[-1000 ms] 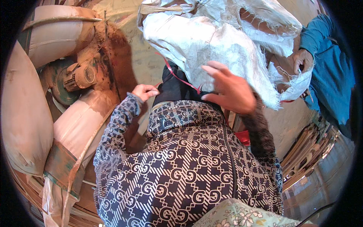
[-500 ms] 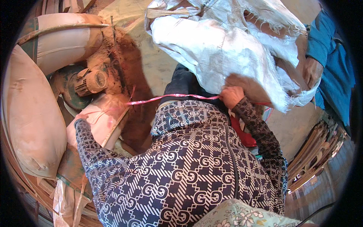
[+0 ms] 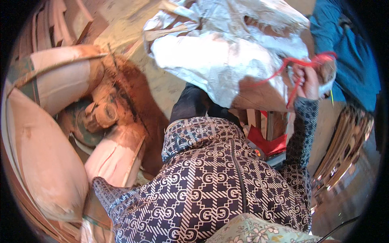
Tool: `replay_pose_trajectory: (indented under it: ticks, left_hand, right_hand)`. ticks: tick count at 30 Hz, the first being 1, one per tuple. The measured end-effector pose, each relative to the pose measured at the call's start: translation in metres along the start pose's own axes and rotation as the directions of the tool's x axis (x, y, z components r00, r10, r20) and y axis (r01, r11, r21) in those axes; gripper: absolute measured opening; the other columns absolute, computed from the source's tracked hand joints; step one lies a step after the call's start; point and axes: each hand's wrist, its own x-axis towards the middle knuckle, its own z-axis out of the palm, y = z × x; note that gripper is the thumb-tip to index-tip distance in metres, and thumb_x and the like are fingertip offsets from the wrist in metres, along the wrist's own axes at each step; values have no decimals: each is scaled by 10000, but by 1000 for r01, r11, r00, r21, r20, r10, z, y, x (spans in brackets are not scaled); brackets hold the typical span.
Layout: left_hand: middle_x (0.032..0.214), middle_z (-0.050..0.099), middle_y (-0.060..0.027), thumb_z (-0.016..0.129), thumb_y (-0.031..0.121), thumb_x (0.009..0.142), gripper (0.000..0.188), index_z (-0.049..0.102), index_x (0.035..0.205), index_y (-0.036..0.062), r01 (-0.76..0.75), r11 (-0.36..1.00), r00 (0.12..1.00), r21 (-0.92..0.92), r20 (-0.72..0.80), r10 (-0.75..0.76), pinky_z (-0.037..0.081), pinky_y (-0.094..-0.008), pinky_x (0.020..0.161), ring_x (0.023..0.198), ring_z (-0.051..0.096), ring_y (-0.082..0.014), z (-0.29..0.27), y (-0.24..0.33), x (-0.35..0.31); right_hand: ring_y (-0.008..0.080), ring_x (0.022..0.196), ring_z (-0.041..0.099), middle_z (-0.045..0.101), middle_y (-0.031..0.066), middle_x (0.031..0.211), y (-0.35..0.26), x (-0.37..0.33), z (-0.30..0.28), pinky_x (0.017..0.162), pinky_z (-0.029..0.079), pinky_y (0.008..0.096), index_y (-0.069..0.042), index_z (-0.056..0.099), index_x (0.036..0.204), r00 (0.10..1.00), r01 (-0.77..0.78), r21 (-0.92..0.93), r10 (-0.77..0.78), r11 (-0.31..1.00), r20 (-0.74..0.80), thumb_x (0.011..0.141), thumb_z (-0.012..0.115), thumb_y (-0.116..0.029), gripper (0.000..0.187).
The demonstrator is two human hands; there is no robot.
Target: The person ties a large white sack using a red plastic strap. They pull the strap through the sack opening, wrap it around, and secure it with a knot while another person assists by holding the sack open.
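Note:
My right hand (image 3: pixel 306 79) is raised in front of the large white woven sack (image 3: pixel 219 52), its fingers closed round a red plastic strip (image 3: pixel 279 69). The strip loops over toward the co-worker's side, and a loose end hangs below my fist. The sack has a torn, frayed edge and stands before my dark-trousered legs (image 3: pixel 192 103). Of my left arm only the patterned sleeve (image 3: pixel 113 192) shows, low beside a pale filled bag (image 3: pixel 115 156); the hand itself is out of sight.
A person in blue (image 3: pixel 344 52) stands close at the right of the sack. Dusty motor machinery (image 3: pixel 101 115) and bulging fabric bags (image 3: pixel 44 158) occupy the left. Wooden slats (image 3: pixel 340 146) are stacked at the right, with long boards (image 3: pixel 52 24) at the far left. Red material (image 3: pixel 269 141) lies below the sack.
My right hand has moved right and away from me with the strip, which was stretched across my lap. My left arm has drawn back toward me, and its hand has gone from sight.

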Motion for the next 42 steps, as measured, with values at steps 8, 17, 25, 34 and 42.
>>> replay_pose_trajectory:
  ticks: [8,17,25,34,42]
  left_hand:
    - [1143,699,-169,734,388,826,439,692,1212,185,-707,697,611,120,-393,687,515,-421,960,1069,661,-338,-95,279,-143]
    - [864,718,-83,657,159,944,215,707,1024,-34,-917,-395,-266,-51,-659,703,542,-276,733,797,664,-126,-220,484,-469]
    - [1006,715,-93,748,194,881,357,627,1155,-1,-675,-738,-727,23,-191,659,539,-295,750,857,697,-174,-104,433,-777]
    - [871,641,-125,748,195,794,378,629,1122,49,-549,-727,-830,412,-168,531,536,-393,704,778,654,-332,-69,437,-778]
    - [650,629,-35,730,209,893,221,700,849,-5,-860,-505,-507,79,-262,822,459,-259,550,581,571,-94,-124,390,-741]
  right_hand:
    - [134,769,621,663,71,926,39,-60,54,684,499,275,-28,662,1116,986,152,-833,-20,532,167,929,654,-216,266]
    - [115,808,662,726,54,886,87,-151,-88,750,532,280,-13,718,1000,789,-58,-582,-320,811,-525,929,659,-171,184]
    - [189,1113,608,637,121,1237,78,-154,-231,947,490,321,-55,530,1335,479,69,-706,-645,704,-596,836,779,-239,587]
    - [366,1328,468,526,209,1398,52,-63,-239,1140,331,445,-101,279,1522,658,51,-821,-637,568,-400,692,870,-345,1048]
    - [62,573,517,561,-36,732,37,-106,-227,499,417,216,-50,631,1063,909,149,-452,-302,879,-288,970,626,-253,223]
